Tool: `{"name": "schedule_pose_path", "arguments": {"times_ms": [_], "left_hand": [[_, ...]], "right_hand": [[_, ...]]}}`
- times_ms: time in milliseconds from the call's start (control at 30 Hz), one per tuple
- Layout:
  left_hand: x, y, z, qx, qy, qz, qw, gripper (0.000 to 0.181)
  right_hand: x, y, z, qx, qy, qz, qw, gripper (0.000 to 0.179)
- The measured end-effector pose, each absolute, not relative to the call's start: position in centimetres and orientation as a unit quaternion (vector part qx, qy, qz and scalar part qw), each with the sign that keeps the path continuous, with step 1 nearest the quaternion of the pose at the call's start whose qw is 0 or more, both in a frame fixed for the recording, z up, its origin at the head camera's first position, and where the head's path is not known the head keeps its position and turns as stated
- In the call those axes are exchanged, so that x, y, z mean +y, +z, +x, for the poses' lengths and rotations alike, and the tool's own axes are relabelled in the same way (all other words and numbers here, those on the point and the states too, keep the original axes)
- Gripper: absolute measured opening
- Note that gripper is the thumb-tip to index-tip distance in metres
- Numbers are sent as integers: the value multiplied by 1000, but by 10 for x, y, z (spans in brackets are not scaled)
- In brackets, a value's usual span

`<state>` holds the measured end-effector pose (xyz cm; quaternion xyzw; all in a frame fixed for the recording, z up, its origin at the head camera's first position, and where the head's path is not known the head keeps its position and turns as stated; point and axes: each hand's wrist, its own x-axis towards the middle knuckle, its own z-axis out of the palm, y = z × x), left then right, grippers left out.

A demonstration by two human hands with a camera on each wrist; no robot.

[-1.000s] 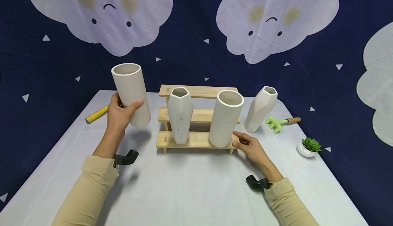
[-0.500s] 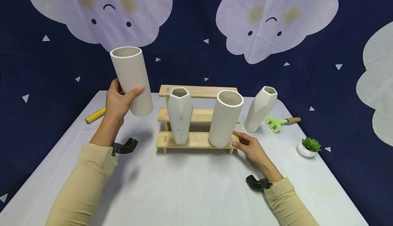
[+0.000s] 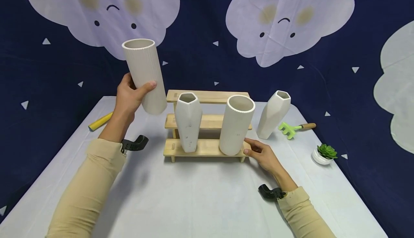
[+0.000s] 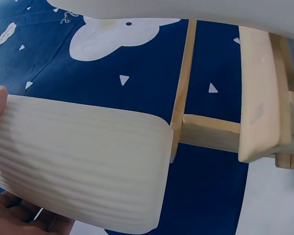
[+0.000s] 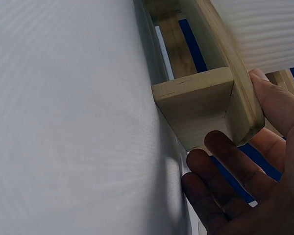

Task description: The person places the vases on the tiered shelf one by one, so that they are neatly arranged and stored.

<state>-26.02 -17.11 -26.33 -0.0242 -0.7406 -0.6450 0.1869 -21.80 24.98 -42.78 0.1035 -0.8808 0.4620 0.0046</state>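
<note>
In the head view my left hand grips a white ribbed cylindrical vase, raised in the air and slightly tilted, left of the three-tier wooden stand. The left wrist view shows the vase's ribbed side, with its base end near the stand. My right hand holds the right end of the stand's bottom tier; in the right wrist view its thumb lies over the board, fingers curled beneath. On that tier stand a faceted white vase at left and another ribbed vase at right.
Another faceted white vase stands on the table right of the stand. Beyond it lie a green hand rake with a wooden handle and a small potted succulent. A yellow stick lies at the left, partly behind my left arm.
My left hand has lifted the ribbed vase higher and moved it slightly right, towards the stand. My right hand stays on the stand's end.
</note>
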Motion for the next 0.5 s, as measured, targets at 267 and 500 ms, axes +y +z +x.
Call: {"name": "schedule_pose_path", "arguments": {"times_ms": [267, 500], "left_hand": [[-162, -252, -273, -737, -651, -49, 175, 77], [-153, -246, -284, -744, -649, -55, 150, 78]], "right_hand": [[255, -438, -222, -876, 471, 102, 9, 51], [254, -436, -222, -875, 472, 105, 12, 51]]}}
